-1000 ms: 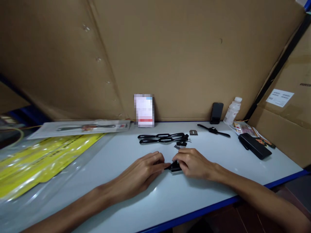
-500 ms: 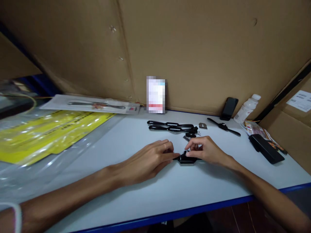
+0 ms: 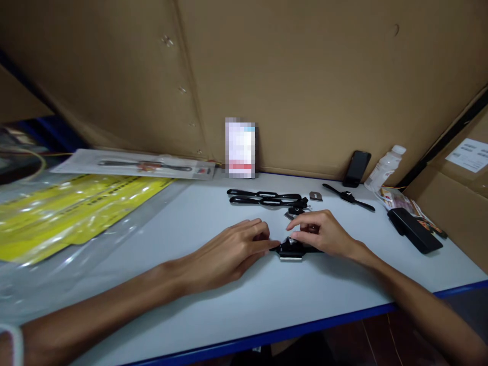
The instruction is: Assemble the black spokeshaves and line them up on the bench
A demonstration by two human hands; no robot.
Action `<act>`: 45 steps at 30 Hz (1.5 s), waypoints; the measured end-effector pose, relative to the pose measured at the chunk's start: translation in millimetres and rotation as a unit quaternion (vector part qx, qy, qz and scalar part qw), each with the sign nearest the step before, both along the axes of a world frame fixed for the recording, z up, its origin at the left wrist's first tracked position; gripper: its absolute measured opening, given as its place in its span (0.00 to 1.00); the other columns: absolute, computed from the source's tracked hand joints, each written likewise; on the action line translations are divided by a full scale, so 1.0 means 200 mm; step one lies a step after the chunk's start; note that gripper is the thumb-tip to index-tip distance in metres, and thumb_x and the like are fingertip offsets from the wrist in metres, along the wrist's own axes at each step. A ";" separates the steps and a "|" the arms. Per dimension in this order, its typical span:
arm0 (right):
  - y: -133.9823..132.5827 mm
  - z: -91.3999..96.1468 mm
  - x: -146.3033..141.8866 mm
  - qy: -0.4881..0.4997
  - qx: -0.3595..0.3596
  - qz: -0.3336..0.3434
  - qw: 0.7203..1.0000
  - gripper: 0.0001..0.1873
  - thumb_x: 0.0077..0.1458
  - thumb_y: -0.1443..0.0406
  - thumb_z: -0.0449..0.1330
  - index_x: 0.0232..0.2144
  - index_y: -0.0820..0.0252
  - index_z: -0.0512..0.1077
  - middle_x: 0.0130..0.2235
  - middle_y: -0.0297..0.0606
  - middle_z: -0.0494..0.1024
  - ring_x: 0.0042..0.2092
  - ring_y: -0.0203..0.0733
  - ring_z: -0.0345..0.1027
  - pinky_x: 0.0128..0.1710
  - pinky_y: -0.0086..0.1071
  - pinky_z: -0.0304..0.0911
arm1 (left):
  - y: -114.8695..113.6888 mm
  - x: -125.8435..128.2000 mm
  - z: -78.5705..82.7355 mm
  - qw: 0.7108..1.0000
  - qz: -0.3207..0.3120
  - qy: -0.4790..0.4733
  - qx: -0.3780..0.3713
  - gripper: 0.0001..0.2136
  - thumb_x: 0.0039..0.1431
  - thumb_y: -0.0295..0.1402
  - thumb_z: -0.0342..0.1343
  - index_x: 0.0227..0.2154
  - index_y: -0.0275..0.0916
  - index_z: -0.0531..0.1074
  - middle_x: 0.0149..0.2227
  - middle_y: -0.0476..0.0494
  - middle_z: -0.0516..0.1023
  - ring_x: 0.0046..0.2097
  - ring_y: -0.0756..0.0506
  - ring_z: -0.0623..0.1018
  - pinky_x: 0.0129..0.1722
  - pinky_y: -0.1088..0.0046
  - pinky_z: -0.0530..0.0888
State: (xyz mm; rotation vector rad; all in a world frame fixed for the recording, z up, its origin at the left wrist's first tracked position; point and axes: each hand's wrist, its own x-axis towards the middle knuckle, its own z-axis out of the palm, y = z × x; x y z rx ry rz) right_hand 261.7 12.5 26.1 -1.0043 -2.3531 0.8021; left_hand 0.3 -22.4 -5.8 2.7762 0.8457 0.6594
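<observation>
The black tool [image 3: 290, 250] lies flat on the white table [image 3: 236, 305] between both hands. The left hand [image 3: 232, 251] meets its left end with the fingertips, whether pinching or just pressing I cannot tell, likely steadying it. The right hand [image 3: 324, 234] pinches its top from above.

Far left on the white counter [image 3: 190, 305]: yellow packs [image 3: 68, 213] under clear plastic, behind them a carded tool [image 3: 141, 165]. Leaning at the far cardboard wall [image 3: 305, 76]: blurred card [image 3: 240, 147], dark phone [image 3: 356, 168], white bottle [image 3: 384, 168]. Mid-counter: two black frames [image 3: 265, 198] side by side, then to the right a small metal plate [image 3: 315, 196] and a two-handled black tool [image 3: 347, 196]. Nearer at right: black case [image 3: 415, 230].
</observation>
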 end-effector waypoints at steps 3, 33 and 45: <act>0.01 0.01 0.02 -0.004 -0.031 0.044 0.999 0.06 0.60 0.65 0.66 0.39 0.57 0.83 0.32 0.33 0.78 0.30 0.35 0.62 0.33 0.31 0.57 | 0.01 0.00 -0.01 1.000 -0.002 -0.005 0.007 0.18 0.75 0.27 0.46 0.57 0.44 0.78 0.41 0.42 0.76 0.39 0.44 0.75 0.39 0.68 0.74; -0.01 -0.05 -0.09 0.028 -0.129 -0.056 0.990 0.08 0.51 0.74 0.64 0.24 0.59 0.72 0.22 0.26 0.69 0.27 0.33 0.61 0.31 0.30 0.55 | 0.01 0.01 0.01 1.000 -0.011 -0.017 0.003 0.18 0.74 0.27 0.47 0.56 0.44 0.79 0.40 0.42 0.76 0.40 0.44 0.76 0.38 0.69 0.75; 0.07 -0.03 0.00 0.076 -0.253 0.076 0.962 0.04 0.54 0.66 0.68 0.34 0.61 0.80 0.26 0.29 0.73 0.29 0.35 0.62 0.31 0.32 0.56 | 0.00 0.01 0.01 1.000 -0.009 -0.005 -0.012 0.18 0.74 0.28 0.46 0.56 0.44 0.79 0.39 0.41 0.76 0.39 0.43 0.75 0.37 0.68 0.76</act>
